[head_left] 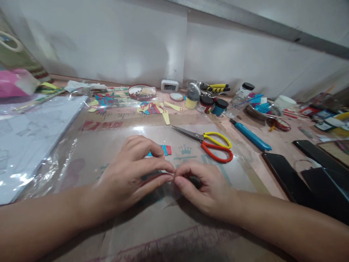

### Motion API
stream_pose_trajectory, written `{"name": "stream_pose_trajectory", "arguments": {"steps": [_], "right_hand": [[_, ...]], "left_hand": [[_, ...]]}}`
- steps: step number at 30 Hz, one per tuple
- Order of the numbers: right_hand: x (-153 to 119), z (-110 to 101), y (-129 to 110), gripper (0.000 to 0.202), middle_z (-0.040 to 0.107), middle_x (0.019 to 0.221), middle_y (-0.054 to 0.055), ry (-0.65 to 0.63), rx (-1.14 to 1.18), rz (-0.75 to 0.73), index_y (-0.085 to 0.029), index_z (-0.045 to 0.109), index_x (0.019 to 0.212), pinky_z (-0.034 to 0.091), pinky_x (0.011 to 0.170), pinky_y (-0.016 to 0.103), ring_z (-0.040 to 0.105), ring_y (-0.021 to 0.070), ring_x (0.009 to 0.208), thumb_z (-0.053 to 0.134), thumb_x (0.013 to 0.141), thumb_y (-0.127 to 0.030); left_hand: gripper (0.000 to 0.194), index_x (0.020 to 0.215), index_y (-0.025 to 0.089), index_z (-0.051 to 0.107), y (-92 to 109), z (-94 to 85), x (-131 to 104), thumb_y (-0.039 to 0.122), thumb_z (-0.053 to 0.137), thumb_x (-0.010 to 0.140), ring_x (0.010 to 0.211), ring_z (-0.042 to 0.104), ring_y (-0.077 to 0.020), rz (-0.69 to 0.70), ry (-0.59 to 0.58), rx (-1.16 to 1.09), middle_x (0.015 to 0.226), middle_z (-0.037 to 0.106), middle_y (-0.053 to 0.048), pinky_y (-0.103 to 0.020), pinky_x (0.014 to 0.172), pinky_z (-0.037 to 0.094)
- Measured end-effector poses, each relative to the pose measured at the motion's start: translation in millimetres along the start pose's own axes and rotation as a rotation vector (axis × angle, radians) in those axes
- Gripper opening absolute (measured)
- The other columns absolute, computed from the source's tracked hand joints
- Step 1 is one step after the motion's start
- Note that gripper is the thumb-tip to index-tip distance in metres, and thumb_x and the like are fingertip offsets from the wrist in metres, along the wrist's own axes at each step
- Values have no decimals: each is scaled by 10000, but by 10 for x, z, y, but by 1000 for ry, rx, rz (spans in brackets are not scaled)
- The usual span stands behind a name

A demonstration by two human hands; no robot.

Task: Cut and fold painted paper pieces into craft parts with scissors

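My left hand (139,163) and my right hand (203,185) meet at the fingertips above a plastic-covered work surface (163,233). Thumb and forefinger are pinched together on each side; whatever they hold is too small or hidden to name. Just beyond my left fingers shows a small blue and red painted piece (167,150), partly covered by the hand; I cannot tell whether it touches. Scissors (200,137) with one yellow and one red handle lie open a little past my right hand.
Right of the scissors lies a blue utility knife (252,136), then black phones (283,174). Paint jars (219,107), pliers (218,88), a dish of small beads (141,92) and painted cutouts (151,108) line the back. Drawing sheets (35,134) are at left.
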State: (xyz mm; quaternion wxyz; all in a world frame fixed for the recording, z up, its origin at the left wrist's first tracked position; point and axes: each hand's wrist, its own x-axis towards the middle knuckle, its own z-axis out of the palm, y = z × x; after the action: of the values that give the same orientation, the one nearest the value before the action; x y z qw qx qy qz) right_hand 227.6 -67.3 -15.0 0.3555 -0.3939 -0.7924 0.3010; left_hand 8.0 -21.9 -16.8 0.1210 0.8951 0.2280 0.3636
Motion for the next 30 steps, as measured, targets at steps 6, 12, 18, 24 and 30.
{"name": "stream_pose_trajectory", "arguments": {"steps": [6,12,18,24,30], "right_hand": [[-20,14,18,144,632,691,-7,31,-38,-92,-173,622,868,427,551,189,541,101,562,546,981,-220],[-37,37,29,144,635,703,0,21,-69,-118,-169,622,883,420,558,196,543,104,569,542,989,-224],[-19,7,5,141,616,677,-8,10,-53,-35,-170,632,882,424,547,191,546,106,565,540,978,-217],[-4,-5,-19,157,614,655,-3,12,-49,-19,-159,643,866,412,520,196,545,109,552,537,966,-218],[-7,11,-2,159,626,671,-1,38,-38,-47,-159,641,858,434,549,194,552,107,567,535,966,-206]], "left_hand": [[76,1008,259,681,9,-7,13,213,644,961,913,551,-189,-3,-13,-43,952,605,-6,-361,866,424],[66,956,256,664,-7,9,26,192,647,953,942,533,-191,-19,-78,-71,960,591,3,-349,899,394],[85,882,225,602,-11,37,-23,203,667,933,911,541,-193,2,16,-22,945,581,-9,-350,861,422],[120,1046,263,636,23,19,-10,279,690,939,912,567,-194,47,111,133,969,597,-12,-382,843,465],[74,1020,277,665,46,-9,40,233,654,962,813,557,-179,114,134,156,847,640,7,-392,807,450]]}}
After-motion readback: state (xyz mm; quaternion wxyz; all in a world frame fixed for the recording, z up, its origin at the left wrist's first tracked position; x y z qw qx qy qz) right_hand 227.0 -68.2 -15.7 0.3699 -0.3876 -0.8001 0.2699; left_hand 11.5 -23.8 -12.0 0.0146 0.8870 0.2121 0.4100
